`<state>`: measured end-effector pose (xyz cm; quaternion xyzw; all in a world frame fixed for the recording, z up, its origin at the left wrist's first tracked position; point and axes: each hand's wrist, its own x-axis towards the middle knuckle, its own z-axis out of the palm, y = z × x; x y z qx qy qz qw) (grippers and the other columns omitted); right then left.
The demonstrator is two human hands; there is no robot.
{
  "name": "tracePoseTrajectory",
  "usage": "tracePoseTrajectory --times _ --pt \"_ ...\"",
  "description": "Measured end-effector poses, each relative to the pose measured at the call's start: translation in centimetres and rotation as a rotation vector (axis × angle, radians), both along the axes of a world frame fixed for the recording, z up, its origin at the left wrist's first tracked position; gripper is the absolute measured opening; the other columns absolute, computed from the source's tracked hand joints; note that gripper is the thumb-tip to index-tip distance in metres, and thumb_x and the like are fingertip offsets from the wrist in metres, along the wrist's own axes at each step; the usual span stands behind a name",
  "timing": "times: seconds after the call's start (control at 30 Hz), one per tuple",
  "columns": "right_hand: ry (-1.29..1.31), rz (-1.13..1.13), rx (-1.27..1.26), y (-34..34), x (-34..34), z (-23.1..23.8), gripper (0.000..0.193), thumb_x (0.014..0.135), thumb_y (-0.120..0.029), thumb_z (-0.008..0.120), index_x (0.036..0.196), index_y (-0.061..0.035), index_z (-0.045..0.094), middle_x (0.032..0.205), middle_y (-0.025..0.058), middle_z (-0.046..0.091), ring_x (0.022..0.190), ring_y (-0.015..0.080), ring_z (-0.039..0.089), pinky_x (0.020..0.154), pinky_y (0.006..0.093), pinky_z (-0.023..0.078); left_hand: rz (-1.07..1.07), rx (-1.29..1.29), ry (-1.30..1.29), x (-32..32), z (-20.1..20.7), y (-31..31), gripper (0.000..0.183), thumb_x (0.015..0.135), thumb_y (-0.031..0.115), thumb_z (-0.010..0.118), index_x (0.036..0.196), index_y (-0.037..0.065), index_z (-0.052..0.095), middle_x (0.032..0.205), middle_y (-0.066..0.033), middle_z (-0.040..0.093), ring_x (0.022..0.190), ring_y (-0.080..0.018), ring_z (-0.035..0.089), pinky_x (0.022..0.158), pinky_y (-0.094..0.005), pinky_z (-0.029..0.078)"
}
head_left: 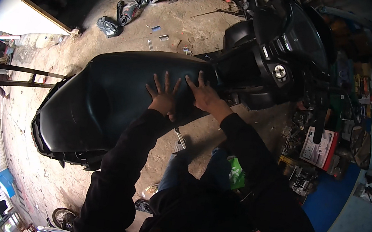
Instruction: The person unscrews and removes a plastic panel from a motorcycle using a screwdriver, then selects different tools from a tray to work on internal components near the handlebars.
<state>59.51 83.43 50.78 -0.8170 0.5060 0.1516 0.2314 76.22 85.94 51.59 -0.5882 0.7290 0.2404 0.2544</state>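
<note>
A long black scooter seat (119,88) stretches across the middle of the head view, on a dark motor scooter whose front end (272,71) is at the right. Both hands rest on the seat's upper surface, near its narrower front part. My left hand (164,98) lies palm down with the fingers spread. To its right, my right hand (205,96) also presses on the seat, its fingers stretched out and apart. Neither hand holds anything. The underside of the seat and its fixings are hidden.
Beyond the scooter, small parts (159,33) and a plastic bag (108,27) lie on the floor. Boxes and packed goods (318,147) crowd the right side. A green packet (235,173) is by my legs. A dark metal frame (17,76) stands at the left.
</note>
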Motion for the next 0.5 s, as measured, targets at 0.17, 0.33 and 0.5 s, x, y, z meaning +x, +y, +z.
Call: tracePoseTrajectory --times 0.17,0.33,0.5 --pt "-0.028 0.032 0.151 -1.8 -0.4 0.5 0.088 0.077 -0.016 0.067 0.148 -0.0228 0.015 0.146 0.0366 0.002 0.12 0.0557 0.039 0.101 0.048 0.04 0.044 0.11 0.018 -0.4 0.7 -0.9 0.14 0.051 0.029 0.088 0.147 0.023 -0.014 0.145 -0.0245 -0.03 0.125 -0.0577 -0.029 0.091 -0.0806 0.004" --pt "-0.044 0.04 0.159 -2.3 -0.6 1.8 0.086 0.077 -0.017 0.067 0.147 -0.0246 0.018 0.146 0.0358 0.003 0.121 0.0528 0.04 0.106 0.0487 0.035 0.04 0.182 -0.004 -0.6 0.9 -1.7 0.137 0.054 0.032 0.087 0.146 0.023 -0.015 0.144 -0.0251 -0.032 0.124 -0.0584 -0.03 0.09 -0.0813 0.002" --pt "-0.136 0.015 0.152 -2.4 -1.3 1.5 0.082 0.076 -0.024 0.069 0.145 -0.0238 0.026 0.147 0.0339 0.004 0.125 0.0465 0.039 0.107 0.0465 0.033 0.083 0.119 0.015 -1.1 0.7 -2.0 0.136 0.055 0.043 0.085 0.147 0.021 -0.014 0.145 -0.0267 -0.028 0.126 -0.0605 -0.024 0.091 -0.0809 0.007"
